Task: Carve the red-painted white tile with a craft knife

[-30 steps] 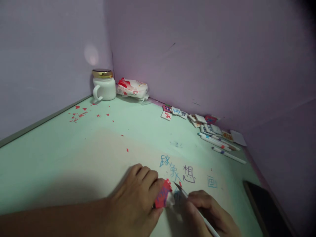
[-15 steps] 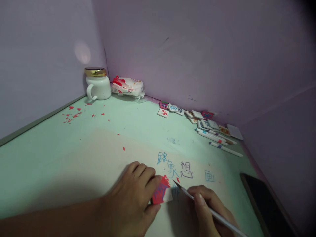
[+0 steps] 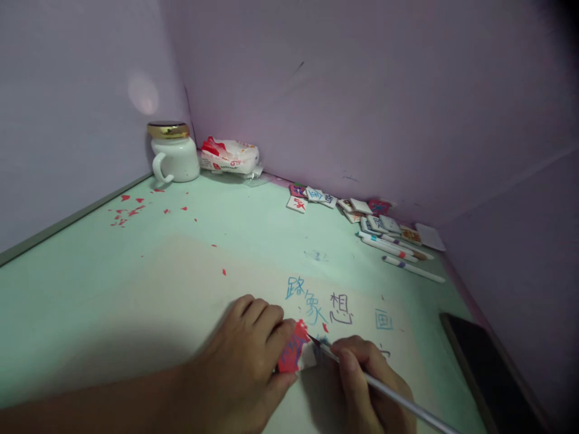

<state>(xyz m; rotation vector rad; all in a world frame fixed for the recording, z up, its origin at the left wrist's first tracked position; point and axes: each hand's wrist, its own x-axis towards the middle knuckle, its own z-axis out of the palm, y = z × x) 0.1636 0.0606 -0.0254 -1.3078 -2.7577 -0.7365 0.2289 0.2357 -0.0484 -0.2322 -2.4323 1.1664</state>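
Observation:
My left hand (image 3: pixel 251 355) is closed on a small square tile (image 3: pixel 293 352), thumb at its near edge and fingers at its far side. Red colour with purple marks covers most of the tile; a pale patch shows at its right. In my right hand (image 3: pixel 371 380), pinched like a pen, is a slim silver pen-shaped tool (image 3: pixel 398 401) with a dark pointed tip. That tip is at the tile's right edge; whether it touches is hard to tell. Blue and purple handwritten characters (image 3: pixel 340 308) mark the table (image 3: pixel 253 232) just beyond my hands.
A white mug (image 3: pixel 176 160) with a gold lid stands in the far left corner beside a soft plastic packet (image 3: pixel 230 158). Red flakes (image 3: pixel 131 211) lie scattered. Several tiles (image 3: pixel 315 194) and marker pens (image 3: pixel 414 269) line the back wall. A dark phone (image 3: pixel 488 374) lies at right.
My right hand has moved slightly left and up, bringing the tool's tip from beyond the tile to its right edge. My left hand keeps its hold on the tile.

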